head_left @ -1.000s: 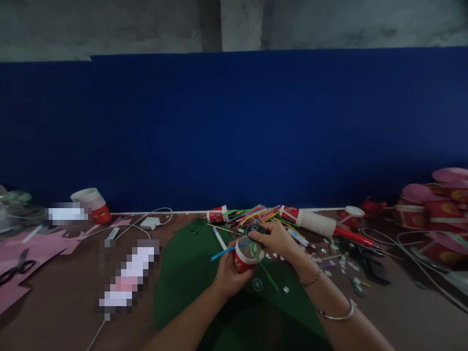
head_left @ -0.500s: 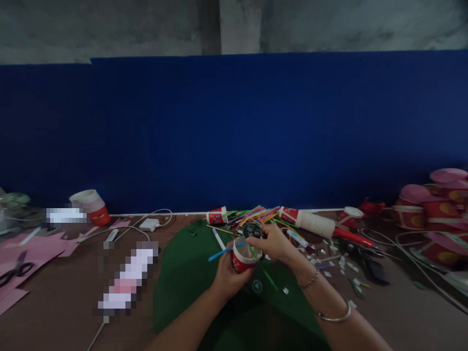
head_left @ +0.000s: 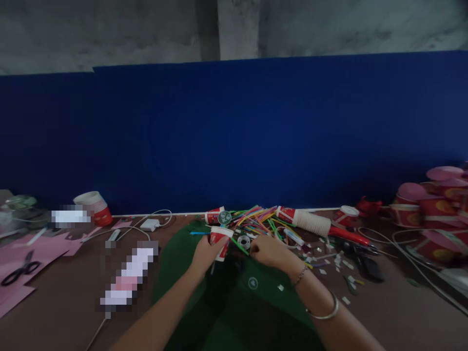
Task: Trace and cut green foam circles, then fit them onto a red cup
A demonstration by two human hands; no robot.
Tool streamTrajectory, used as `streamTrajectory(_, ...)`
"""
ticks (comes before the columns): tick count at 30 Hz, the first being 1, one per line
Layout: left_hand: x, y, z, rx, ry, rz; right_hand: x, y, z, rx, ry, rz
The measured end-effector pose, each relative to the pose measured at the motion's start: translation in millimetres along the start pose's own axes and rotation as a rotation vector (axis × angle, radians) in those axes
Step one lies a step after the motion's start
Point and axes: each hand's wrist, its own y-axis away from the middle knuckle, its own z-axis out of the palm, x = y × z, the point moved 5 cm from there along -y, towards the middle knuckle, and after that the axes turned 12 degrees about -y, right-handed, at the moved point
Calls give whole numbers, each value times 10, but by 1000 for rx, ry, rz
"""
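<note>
My left hand is wrapped round the side of a red-and-white paper cup above the green mat. A blue straw sticks out on the cup's left, and a green straw slants down from its right. Just over the cup shows a round dark-green disc with a pale pattern. My right hand is closed, with its fingers curled, to the right of the cup and apart from it. A roll of tape lies by its fingertips. Whatever those fingers may hold is hidden.
Behind my hands lie a pile of coloured straws, another cup and a stack of cups on its side. Paper scraps are scattered at right. Scissors rest on pink paper at left. A blue partition stands behind.
My left hand has moved the cup left and turned it so its side now shows rather than its inside. My right hand has come away from the cup's mouth, down beside the tape roll.
</note>
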Motion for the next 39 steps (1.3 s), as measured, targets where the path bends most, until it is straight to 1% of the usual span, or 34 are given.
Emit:
streamTrajectory(2,-93,22,-106,-26,-246,-13,-41,-4,164,-23,47,13)
streamTrajectory(3,-138,53,-161,-21,-331,-19,-60,-13,246,-35,54,30)
streamTrajectory(6,-239,211,-247,-67,-478,-25,-108,-44,431,-45,52,75)
streamTrajectory(9,-236,417,-273,-136,-649,1,-136,-54,513,-53,38,86)
streamTrajectory(11,-191,532,-316,-148,-803,-15,-135,-51,530,-66,24,92)
streamTrajectory(13,-97,606,-371,-137,-889,5,-122,-48,532,-69,10,100)
streamTrajectory(15,8,636,-444,-97,-959,17,-110,-46,531,-60,-5,93)
streamTrajectory(18,156,616,-521,-45,-1013,32,-95,-47,550,-47,-26,70)
streamTrajectory(20,265,566,-517,-9,-969,84,-82,-53,575,-41,-38,62)
streamTrajectory(21,326,531,-492,10,-914,136,-75,-59,585,-35,-44,59)
streamTrajectory(23,459,453,-381,12,-749,301,-68,-79,584,-18,-56,48)
streamTrajectory(25,550,366,-229,-29,-590,425,-67,-103,543,-6,-60,45)
streamTrajectory(26,576,321,-145,-65,-524,460,-73,-113,501,4,-66,38)
streamTrajectory(28,622,246,2,-130,-367,520,-116,-124,377,34,-116,-24)
streamTrajectory(30,649,189,104,-175,-262,545,-202,-107,210,111,-258,-177)
streamTrajectory(31,657,165,134,-182,-238,547,-224,-92,125,175,-322,-221)
streamTrajectory(32,660,145,152,-183,-228,546,-229,-80,62,230,-369,-235)
streamTrajectory(34,652,109,168,-178,-234,546,-213,-78,10,290,-441,-207)
streamTrajectory(37,597,54,204,-195,-225,540,-189,-117,32,292,-519,-190)
streamTrajectory(39,540,9,243,-199,-191,513,-151,-145,2,296,-516,-199)
